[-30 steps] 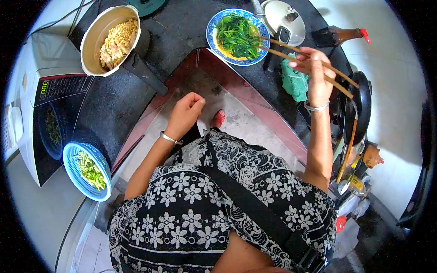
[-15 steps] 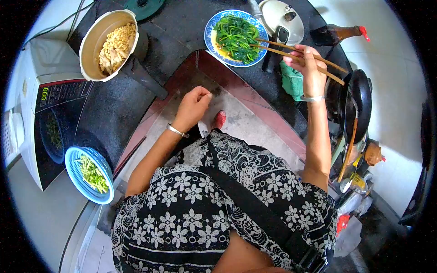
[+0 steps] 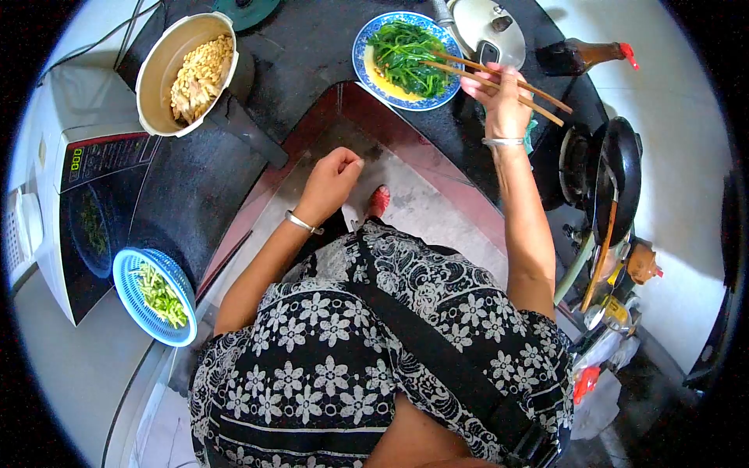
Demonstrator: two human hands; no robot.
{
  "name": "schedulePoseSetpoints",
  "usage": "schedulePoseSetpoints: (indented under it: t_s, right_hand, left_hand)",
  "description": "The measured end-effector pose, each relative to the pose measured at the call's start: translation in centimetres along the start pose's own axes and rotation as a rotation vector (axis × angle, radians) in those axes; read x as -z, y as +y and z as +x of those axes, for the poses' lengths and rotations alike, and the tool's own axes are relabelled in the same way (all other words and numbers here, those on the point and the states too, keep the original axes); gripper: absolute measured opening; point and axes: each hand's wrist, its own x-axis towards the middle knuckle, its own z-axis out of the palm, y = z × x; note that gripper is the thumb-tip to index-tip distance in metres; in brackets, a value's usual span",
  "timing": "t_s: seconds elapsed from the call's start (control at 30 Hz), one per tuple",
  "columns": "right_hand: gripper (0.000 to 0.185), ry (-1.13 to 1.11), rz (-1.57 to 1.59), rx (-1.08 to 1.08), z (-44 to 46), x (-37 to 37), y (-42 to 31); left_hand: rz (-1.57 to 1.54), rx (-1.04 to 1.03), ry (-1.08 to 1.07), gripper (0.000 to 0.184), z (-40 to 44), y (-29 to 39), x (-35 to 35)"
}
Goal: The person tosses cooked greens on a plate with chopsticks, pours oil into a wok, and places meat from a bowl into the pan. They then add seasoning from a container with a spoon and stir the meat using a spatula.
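Observation:
My right hand holds a pair of wooden chopsticks, their tips in the cooked leafy greens. The greens lie on a blue-and-white patterned plate, with yellowish liquid showing along its lower left side. My left hand hangs over the floor gap in front of the counter, fingers curled in with nothing seen in them. Behind my right hand, a green cloth is mostly hidden. A round metal lid sits just right of the plate.
At the left stands a pressure cooker pot of pale beans or nuts, its handle towards me. Below it are a microwave and a blue basket of chopped green vegetables. A dark bottle and a wok with a spatula are at the right.
My right hand has shifted left and slightly up with the chopsticks, covering more of the green cloth. The greens look slightly rearranged. My left hand stays in place.

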Motion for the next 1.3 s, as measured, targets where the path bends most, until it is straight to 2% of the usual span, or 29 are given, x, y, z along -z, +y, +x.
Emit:
schedulePoseSetpoints:
  t_s: [0.13, 0.33, 0.6, 0.77, 0.87, 1.03, 1.23, 1.3]
  right_hand:
    - [0.033, -0.009, 0.076, 0.095, -0.2, 0.6, -1.6]
    - [0.036, -0.039, -0.02, 0.215, -0.7, -0.3, -5.0]
    - [0.029, -0.287, -0.24, 0.267, -1.6, -1.8, -2.2]
    - [0.029, -0.341, -0.373, 0.256, -2.6, -0.9, -3.9]
    - [0.03, -0.248, -0.366, 0.265, -3.5, -0.3, -5.4]
    - [0.033, -0.252, -0.18, 0.118, -3.6, -2.1, -3.5]
    - [0.029, -0.198, -0.299, -0.019, -3.7, -1.0, -2.7]
    - [0.03, -0.167, -0.331, 0.029, -3.8, -0.6, -3.8]
  left_hand:
    - [-0.006, 0.028, 0.02, 0.017, -0.5, 0.2, 0.3]
    - [-0.006, 0.02, 0.019, 0.016, -0.7, -0.2, 0.5]
    - [-0.041, 0.016, 0.007, 0.015, -0.8, -0.3, 0.4]
    - [-0.041, 0.032, 0.005, 0.013, -0.8, -0.9, 0.4]
    - [-0.007, 0.062, 0.002, 0.013, -1.0, -0.8, 0.5]
    - [-0.079, 0.041, -0.014, 0.016, -0.9, -1.6, 0.2]
    - [0.006, -0.011, 0.027, 0.016, -1.3, -0.7, 0.4]
    - [-0.002, 0.012, 0.031, 0.016, -1.4, -1.1, 0.7]
